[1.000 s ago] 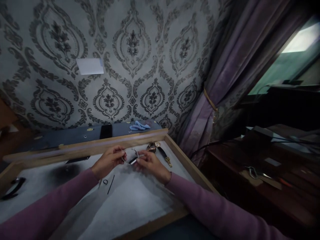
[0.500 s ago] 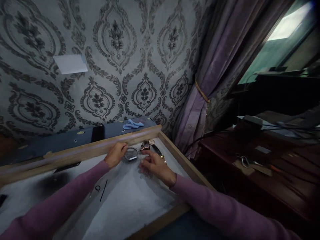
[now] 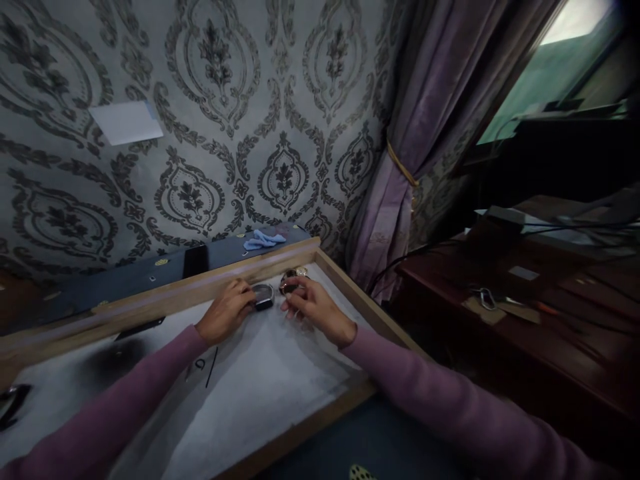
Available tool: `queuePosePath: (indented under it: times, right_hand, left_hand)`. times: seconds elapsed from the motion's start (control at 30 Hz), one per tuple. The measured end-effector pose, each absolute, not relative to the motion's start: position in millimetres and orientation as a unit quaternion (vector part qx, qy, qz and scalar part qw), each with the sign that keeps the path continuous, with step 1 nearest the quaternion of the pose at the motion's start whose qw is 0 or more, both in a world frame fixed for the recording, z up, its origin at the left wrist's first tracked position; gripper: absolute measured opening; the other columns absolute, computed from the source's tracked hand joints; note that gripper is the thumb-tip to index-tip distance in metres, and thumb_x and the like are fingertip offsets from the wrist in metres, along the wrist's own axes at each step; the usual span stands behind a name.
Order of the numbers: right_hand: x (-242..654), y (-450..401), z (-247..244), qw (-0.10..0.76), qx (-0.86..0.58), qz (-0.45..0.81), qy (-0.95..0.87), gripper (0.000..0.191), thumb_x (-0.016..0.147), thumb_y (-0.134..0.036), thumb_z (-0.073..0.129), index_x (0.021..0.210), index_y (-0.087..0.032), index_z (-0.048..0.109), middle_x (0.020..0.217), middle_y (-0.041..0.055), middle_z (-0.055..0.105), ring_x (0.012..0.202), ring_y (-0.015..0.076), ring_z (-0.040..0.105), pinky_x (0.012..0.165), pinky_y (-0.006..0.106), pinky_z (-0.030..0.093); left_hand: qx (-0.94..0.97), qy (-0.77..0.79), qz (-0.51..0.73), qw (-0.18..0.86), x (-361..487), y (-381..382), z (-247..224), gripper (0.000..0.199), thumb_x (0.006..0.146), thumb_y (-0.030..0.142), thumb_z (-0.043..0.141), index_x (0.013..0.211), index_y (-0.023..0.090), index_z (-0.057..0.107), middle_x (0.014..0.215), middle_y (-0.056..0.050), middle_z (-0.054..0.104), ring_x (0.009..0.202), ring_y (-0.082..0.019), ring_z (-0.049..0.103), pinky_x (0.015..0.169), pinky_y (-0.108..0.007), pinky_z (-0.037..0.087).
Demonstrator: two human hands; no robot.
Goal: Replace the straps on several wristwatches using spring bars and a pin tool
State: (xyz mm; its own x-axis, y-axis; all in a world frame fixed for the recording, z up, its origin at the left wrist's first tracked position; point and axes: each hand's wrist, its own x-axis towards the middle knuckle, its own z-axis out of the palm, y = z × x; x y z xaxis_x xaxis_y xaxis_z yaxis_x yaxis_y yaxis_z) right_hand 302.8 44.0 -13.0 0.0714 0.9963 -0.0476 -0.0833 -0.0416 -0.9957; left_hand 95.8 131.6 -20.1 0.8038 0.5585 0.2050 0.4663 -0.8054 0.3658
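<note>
Inside a wooden-framed tray [image 3: 345, 283] with a white lining, my left hand [image 3: 227, 312] has its fingers closed at the left side of a silver-banded watch [image 3: 265, 305], which rests on the lining. Just right of it lies a rose-gold watch with a dark face [image 3: 289, 281]. The fingertips of my right hand [image 3: 320, 310] are at its near edge, thumb and index finger drawn together on it. Behind those fingers a gold-toned watch [image 3: 302, 271] is partly covered. Its strap is hidden by the right hand.
A thin black stick [image 3: 211, 367] and a small black loop [image 3: 201, 364] lie in the tray, with a dark flat piece [image 3: 141, 328] farther left. Behind the tray are a phone [image 3: 195, 261] and a blue cloth [image 3: 263, 240]. A dark red desk [image 3: 575, 360] stands right.
My right hand has shifted up and left onto the rose-gold watch. The left hand has moved slightly left, and the silver-banded watch has tilted. The view has shifted a little.
</note>
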Motion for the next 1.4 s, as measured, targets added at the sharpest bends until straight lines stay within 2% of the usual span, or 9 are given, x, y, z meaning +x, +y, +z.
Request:
queuePosePath:
  times: [0.1,0.37,0.67,0.87,1.0,1.13,1.23,1.3,1.4]
  right_hand:
    - [305.9,42.9,-7.4,0.557,-0.5,0.497,-0.439,0.027,0.071,-0.024,0.064,0.095,-0.016,0.053,0.062,-0.0016,0.067,0.047,0.011,0.059,0.043,0.019,0.038]
    - [325.6,42.1,11.4,0.661,-0.476,0.438,-0.381,0.037,0.069,-0.034,0.065,0.099,-0.016,0.053,0.064,-0.0018,0.067,0.049,0.0096,0.055,0.047,0.02,0.037]
    - [325.6,39.9,16.2,0.675,-0.461,0.449,-0.361,0.033,0.064,-0.031,0.068,0.091,-0.015,0.057,0.06,-0.0012,0.066,0.047,0.0099,0.053,0.046,0.021,0.035]
    - [326.3,39.8,16.1,0.676,-0.462,0.446,-0.362,0.035,0.064,-0.032,0.07,0.092,-0.014,0.058,0.062,-0.0002,0.067,0.048,0.0099,0.053,0.047,0.021,0.036]
    - [329.3,40.2,13.0,0.664,-0.47,0.447,-0.371,0.036,0.065,-0.034,0.072,0.093,-0.014,0.06,0.062,-0.0002,0.066,0.049,0.0098,0.053,0.048,0.021,0.037]
    - [329.0,40.8,5.3,0.626,-0.498,0.4,-0.447,0.034,0.068,-0.042,0.073,0.089,-0.016,0.063,0.064,0.0023,0.066,0.05,0.0121,0.054,0.047,0.023,0.04]
    - [323.2,44.4,-5.8,0.517,-0.523,0.354,-0.578,0.036,0.074,-0.05,0.068,0.089,-0.018,0.066,0.064,0.0047,0.066,0.05,0.0157,0.058,0.046,0.026,0.045]
    - [315.9,47.1,-15.4,0.416,-0.529,0.316,-0.668,0.037,0.078,-0.053,0.063,0.091,-0.019,0.068,0.063,0.0053,0.068,0.051,0.0187,0.062,0.048,0.028,0.049]
    - [302.0,48.4,-30.0,0.31,-0.505,0.248,-0.766,0.033,0.086,-0.05,0.055,0.093,-0.022,0.069,0.07,0.0067,0.073,0.053,0.0208,0.066,0.05,0.03,0.052]
  left_hand:
    - [0.928,0.297,0.164,0.155,97.9,139.1,-22.8,0.013,0.084,0.014,0.053,0.086,0.018,0.064,0.094,-0.007,0.058,0.093,-0.024,0.052,0.082,-0.035,0.041]
    - [0.922,0.311,0.18,0.144,106.7,136.7,-24.9,0.013,0.084,0.014,0.052,0.085,0.019,0.064,0.095,-0.006,0.057,0.093,-0.023,0.054,0.081,-0.033,0.041]
    - [0.919,0.316,0.179,0.15,120.8,133.9,-28.5,0.013,0.084,0.011,0.053,0.087,0.02,0.062,0.097,-0.006,0.059,0.095,-0.023,0.056,0.083,-0.033,0.043]
    - [0.921,0.318,0.178,0.14,112.7,126.9,-19.4,0.024,0.084,0.01,0.049,0.105,0.02,0.059,0.109,-0.008,0.057,0.097,-0.023,0.057,0.084,-0.035,0.044]
    - [0.924,0.328,0.15,0.129,91.7,103.0,-8.5,0.021,0.088,0.013,0.045,0.104,0.02,0.058,0.107,-0.008,0.06,0.091,-0.022,0.06,0.079,-0.032,0.045]
    - [0.928,0.343,0.066,0.126,62.6,59.8,-1.6,0.018,0.091,0.015,0.047,0.103,0.022,0.057,0.08,-0.004,0.067,0.076,-0.021,0.064,0.068,-0.029,0.045]
    - [0.933,0.346,0.015,0.095,42.1,29.8,1.0,0.015,0.088,0.013,0.05,0.1,0.02,0.056,0.067,-0.003,0.066,0.059,-0.02,0.062,0.056,-0.027,0.042]
    - [0.938,0.341,-0.01,0.057,28.3,17.3,1.8,0.02,0.085,0.006,0.048,0.1,0.019,0.054,0.072,-0.003,0.068,0.061,-0.019,0.062,0.055,-0.027,0.043]
    - [0.931,0.363,-0.012,0.031,5.6,9.1,2.0,0.016,0.085,0.007,0.05,0.096,0.018,0.054,0.08,-0.004,0.069,0.07,-0.019,0.065,0.059,-0.027,0.046]
